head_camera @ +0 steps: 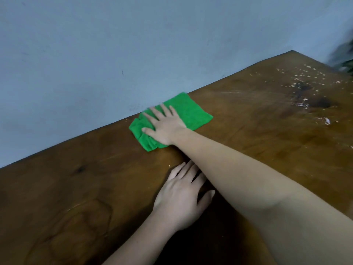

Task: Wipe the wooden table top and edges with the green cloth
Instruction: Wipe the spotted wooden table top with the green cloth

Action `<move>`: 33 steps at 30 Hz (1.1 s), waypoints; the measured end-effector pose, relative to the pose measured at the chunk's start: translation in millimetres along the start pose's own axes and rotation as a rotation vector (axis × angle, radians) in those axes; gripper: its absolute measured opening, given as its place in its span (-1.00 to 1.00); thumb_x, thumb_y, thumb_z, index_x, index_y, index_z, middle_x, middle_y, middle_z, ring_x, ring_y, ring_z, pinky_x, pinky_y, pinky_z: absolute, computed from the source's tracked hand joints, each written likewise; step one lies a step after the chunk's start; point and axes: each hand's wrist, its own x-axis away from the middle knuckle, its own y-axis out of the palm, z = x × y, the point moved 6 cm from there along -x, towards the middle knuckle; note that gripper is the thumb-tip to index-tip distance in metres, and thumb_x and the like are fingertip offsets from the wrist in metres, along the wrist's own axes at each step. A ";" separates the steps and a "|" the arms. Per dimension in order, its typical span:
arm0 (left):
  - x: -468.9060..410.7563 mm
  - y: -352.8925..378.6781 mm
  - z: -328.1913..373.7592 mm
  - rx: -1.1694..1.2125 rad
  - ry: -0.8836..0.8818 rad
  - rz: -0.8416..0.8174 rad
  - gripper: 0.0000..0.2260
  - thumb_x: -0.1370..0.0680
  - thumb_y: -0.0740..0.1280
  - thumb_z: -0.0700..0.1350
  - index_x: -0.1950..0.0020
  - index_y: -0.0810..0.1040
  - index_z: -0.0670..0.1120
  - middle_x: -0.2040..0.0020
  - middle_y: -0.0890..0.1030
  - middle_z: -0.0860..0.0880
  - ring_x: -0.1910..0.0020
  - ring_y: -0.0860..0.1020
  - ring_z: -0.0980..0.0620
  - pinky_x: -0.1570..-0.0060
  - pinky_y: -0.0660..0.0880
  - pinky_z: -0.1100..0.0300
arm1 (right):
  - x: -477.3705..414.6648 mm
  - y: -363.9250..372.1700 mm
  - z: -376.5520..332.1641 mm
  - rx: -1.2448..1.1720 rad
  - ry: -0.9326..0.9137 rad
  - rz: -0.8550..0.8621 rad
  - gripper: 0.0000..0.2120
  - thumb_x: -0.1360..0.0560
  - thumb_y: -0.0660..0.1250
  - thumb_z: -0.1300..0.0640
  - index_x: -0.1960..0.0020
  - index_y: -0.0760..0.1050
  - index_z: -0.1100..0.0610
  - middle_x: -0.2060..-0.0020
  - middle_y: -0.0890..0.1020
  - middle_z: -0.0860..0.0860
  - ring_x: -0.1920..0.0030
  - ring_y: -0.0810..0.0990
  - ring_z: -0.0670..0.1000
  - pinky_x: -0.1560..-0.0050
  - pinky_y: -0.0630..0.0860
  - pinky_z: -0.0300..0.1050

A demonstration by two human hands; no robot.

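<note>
The green cloth [189, 111] lies crumpled on the wooden table top [76, 197], close to the table's far edge where it meets the wall. My right hand [166, 125] presses flat on the cloth with straight, spread fingers, the arm reaching across from the lower right. My left hand [181, 199] rests flat on the bare wood nearer to me, fingers straight, partly tucked under my right forearm.
A pale blue wall [114, 44] runs along the table's far edge. White specks and dark stains [309, 92] mark the wood at the far right. A blurred dark object [343, 60] sits at the right edge of view.
</note>
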 end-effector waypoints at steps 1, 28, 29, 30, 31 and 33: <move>0.3 -0.5 0.3 -0.008 -0.003 0.002 -0.44 -0.74 0.08 0.30 -0.66 0.42 0.07 -0.67 0.42 -0.02 -0.73 0.23 -0.03 -0.74 0.02 -0.05 | -0.2 1.8 -12.0 0.012 -0.058 -0.013 -0.23 -0.66 -0.25 -0.49 -0.78 -0.16 -0.19 -0.78 -0.16 -0.04 -0.76 -0.27 0.19 -0.72 -0.23 0.34; -2.0 0.6 -2.6 -0.017 -0.030 -0.023 -0.38 -0.69 -0.16 0.45 -0.76 0.00 0.36 -0.79 -0.10 0.30 -0.76 -0.16 0.25 -0.66 -0.23 0.14 | 195.1 -8.9 280.4 -0.135 0.743 0.178 -0.22 -0.66 -0.25 -0.48 -0.79 -0.09 -0.17 -0.79 -0.09 -0.02 -0.78 -0.12 0.12 -0.75 -0.17 0.18; -1.6 0.5 -3.0 -0.017 -0.029 -0.021 -0.39 -0.71 -0.13 0.44 -0.77 0.01 0.35 -0.79 -0.09 0.29 -0.76 -0.16 0.24 -0.64 -0.24 0.15 | 201.3 -5.6 273.6 -0.132 0.757 0.178 -0.23 -0.67 -0.25 -0.47 -0.79 -0.10 -0.17 -0.79 -0.09 -0.01 -0.78 -0.13 0.13 -0.75 -0.18 0.19; -1.4 0.4 -3.4 -0.018 -0.026 -0.018 -0.39 -0.71 -0.11 0.44 -0.77 0.01 0.34 -0.80 -0.08 0.28 -0.76 -0.15 0.23 -0.64 -0.24 0.15 | 207.0 -2.4 265.5 -0.130 0.762 0.177 -0.23 -0.67 -0.26 -0.46 -0.79 -0.11 -0.16 -0.79 -0.10 -0.01 -0.78 -0.15 0.13 -0.75 -0.18 0.20; -0.7 0.3 -3.5 -0.022 -0.022 -0.017 -0.39 -0.72 -0.11 0.43 -0.77 0.01 0.33 -0.80 -0.07 0.26 -0.76 -0.14 0.22 -0.65 -0.21 0.14 | 212.7 1.0 256.4 -0.128 0.763 0.174 -0.24 -0.67 -0.27 -0.45 -0.79 -0.12 -0.16 -0.79 -0.11 0.00 -0.78 -0.16 0.14 -0.75 -0.18 0.21; 0.6 0.0 -3.3 -0.021 -0.017 -0.017 -0.39 -0.73 -0.11 0.42 -0.78 0.02 0.31 -0.80 -0.06 0.24 -0.77 -0.14 0.20 -0.69 -0.16 0.10 | 223.1 7.9 236.6 -0.121 0.764 0.165 -0.24 -0.68 -0.28 -0.45 -0.79 -0.15 -0.16 -0.79 -0.12 0.00 -0.78 -0.18 0.15 -0.74 -0.18 0.22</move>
